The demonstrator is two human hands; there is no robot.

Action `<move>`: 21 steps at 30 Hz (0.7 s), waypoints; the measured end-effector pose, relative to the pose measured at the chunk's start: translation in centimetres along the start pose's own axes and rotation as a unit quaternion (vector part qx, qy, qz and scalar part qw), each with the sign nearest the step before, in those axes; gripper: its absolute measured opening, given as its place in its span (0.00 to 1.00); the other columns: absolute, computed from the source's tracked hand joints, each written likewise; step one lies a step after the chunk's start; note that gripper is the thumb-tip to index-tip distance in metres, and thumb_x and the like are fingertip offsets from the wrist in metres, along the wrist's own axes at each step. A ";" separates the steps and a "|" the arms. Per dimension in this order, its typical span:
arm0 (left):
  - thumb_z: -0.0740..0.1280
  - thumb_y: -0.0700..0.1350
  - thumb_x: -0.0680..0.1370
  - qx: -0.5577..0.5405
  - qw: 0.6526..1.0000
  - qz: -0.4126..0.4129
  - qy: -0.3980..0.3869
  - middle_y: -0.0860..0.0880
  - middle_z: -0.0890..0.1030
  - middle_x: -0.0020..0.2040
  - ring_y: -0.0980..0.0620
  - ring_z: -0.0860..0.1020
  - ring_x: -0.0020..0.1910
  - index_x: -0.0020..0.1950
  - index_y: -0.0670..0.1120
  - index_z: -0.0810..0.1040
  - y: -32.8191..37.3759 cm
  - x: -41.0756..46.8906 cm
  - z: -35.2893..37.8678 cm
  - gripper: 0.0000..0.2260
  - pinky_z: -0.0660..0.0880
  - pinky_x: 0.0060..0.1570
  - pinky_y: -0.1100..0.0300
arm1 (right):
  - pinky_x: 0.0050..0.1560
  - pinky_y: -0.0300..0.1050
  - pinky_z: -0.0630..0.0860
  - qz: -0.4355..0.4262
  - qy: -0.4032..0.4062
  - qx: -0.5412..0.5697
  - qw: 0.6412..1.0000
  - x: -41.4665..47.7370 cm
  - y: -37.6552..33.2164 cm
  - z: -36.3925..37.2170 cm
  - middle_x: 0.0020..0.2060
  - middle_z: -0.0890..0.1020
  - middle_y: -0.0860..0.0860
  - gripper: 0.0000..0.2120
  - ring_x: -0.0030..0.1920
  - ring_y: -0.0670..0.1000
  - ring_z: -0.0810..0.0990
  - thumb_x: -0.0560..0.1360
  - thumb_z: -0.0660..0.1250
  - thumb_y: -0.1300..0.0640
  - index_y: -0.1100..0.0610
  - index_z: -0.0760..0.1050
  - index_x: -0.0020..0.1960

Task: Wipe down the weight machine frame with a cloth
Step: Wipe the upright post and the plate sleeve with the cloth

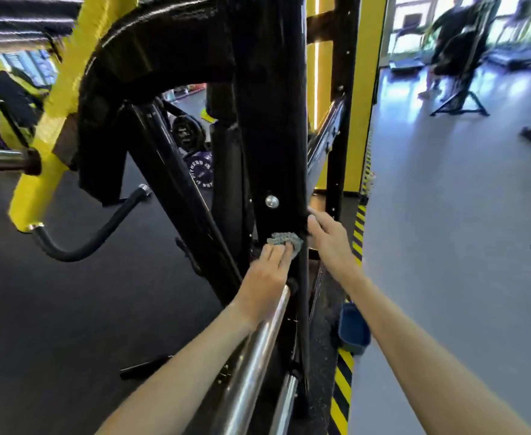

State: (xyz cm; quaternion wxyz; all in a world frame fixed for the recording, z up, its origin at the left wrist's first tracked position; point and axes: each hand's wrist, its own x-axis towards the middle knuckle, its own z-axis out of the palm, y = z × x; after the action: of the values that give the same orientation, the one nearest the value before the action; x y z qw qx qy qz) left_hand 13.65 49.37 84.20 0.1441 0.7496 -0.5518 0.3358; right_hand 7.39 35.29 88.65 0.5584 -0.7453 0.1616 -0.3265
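Observation:
A black upright post of the weight machine frame (270, 146) fills the middle of the head view, with a silver bolt on its lower part. My left hand (268, 271) presses a small grey cloth (284, 240) flat against the post below the bolt, fingers straight. My right hand (328, 237) rests against the post's right edge beside the cloth, fingers extended along it. Part of the cloth is hidden under my left fingers.
A chrome bar (251, 350) runs under my left forearm toward the post. A yellow arm with a curved black handle (79, 246) hangs at left. A blue bin (353, 328) sits by the striped floor edge. A person (452, 42) stands far right. Weight plates (199, 169) lie behind.

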 end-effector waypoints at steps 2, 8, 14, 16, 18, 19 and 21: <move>0.56 0.30 0.77 0.072 0.991 0.109 -0.009 0.44 0.76 0.45 0.47 0.75 0.44 0.59 0.37 0.76 -1.8 0.3 -1.0 0.14 0.75 0.30 0.58 | 0.55 0.40 0.72 0.017 -0.015 -0.012 1.000 -0.4 -0.7 -0.2 0.51 0.80 0.50 0.15 0.53 0.44 0.78 0.83 0.57 0.54 0.55 0.76 0.65; 0.63 0.31 0.77 0.043 0.989 0.117 0.080 0.42 0.74 0.55 0.44 0.74 0.52 0.62 0.35 0.75 -4.1 3.7 -2.7 0.14 0.75 0.56 0.53 | 0.53 0.37 0.73 0.055 -0.009 0.006 0.998 -0.8 -1.9 -0.1 0.51 0.81 0.54 0.23 0.52 0.49 0.79 0.82 0.54 0.43 0.60 0.79 0.53; 0.68 0.33 0.72 0.054 0.978 0.192 -0.056 0.46 0.77 0.54 0.47 0.77 0.51 0.61 0.41 0.78 -3.0 -0.7 -1.1 0.18 0.73 0.56 0.57 | 0.60 0.56 0.76 0.085 -0.034 0.017 0.996 -0.4 -2.0 -0.7 0.50 0.84 0.50 0.27 0.54 0.50 0.81 0.77 0.53 0.34 0.52 0.82 0.52; 0.68 0.32 0.73 0.062 0.985 0.152 -0.047 0.44 0.76 0.54 0.46 0.77 0.51 0.63 0.39 0.76 -3.7 -0.9 -1.2 0.18 0.76 0.56 0.56 | 0.61 0.55 0.75 0.076 -0.046 0.008 0.996 -0.7 -1.9 -0.8 0.51 0.83 0.48 0.26 0.55 0.49 0.80 0.77 0.54 0.35 0.52 0.81 0.54; 0.68 0.29 0.72 0.027 0.999 0.037 0.014 0.42 0.72 0.57 0.46 0.75 0.53 0.64 0.33 0.74 -4.1 -0.3 -1.6 0.20 0.76 0.57 0.56 | 0.64 0.50 0.73 0.068 -0.065 -0.003 0.996 -1.0 -1.9 -0.8 0.56 0.82 0.45 0.20 0.60 0.45 0.78 0.79 0.56 0.41 0.49 0.78 0.62; 0.67 0.28 0.72 0.010 0.998 -0.027 0.054 0.41 0.71 0.57 0.45 0.74 0.54 0.65 0.31 0.73 -4.3 0.2 -1.6 0.21 0.75 0.59 0.57 | 0.65 0.45 0.71 0.063 -0.071 0.000 0.995 -1.2 -2.1 -0.9 0.58 0.80 0.43 0.18 0.61 0.43 0.76 0.80 0.57 0.45 0.49 0.76 0.66; 0.64 0.25 0.74 -0.037 0.989 -0.111 0.086 0.40 0.71 0.58 0.44 0.75 0.55 0.66 0.30 0.71 -3.6 1.3 -2.0 0.20 0.71 0.63 0.58 | 0.63 0.38 0.70 0.044 -0.076 -0.001 0.996 -1.3 -2.7 -1.0 0.58 0.80 0.42 0.16 0.61 0.41 0.76 0.82 0.58 0.51 0.51 0.74 0.67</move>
State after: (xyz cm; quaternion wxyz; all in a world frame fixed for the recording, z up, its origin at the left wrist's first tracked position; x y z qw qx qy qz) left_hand 16.52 50.85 87.10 0.2552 0.7686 -0.4626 0.3607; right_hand 5.40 36.20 90.91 0.5819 -0.7607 0.1515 -0.2445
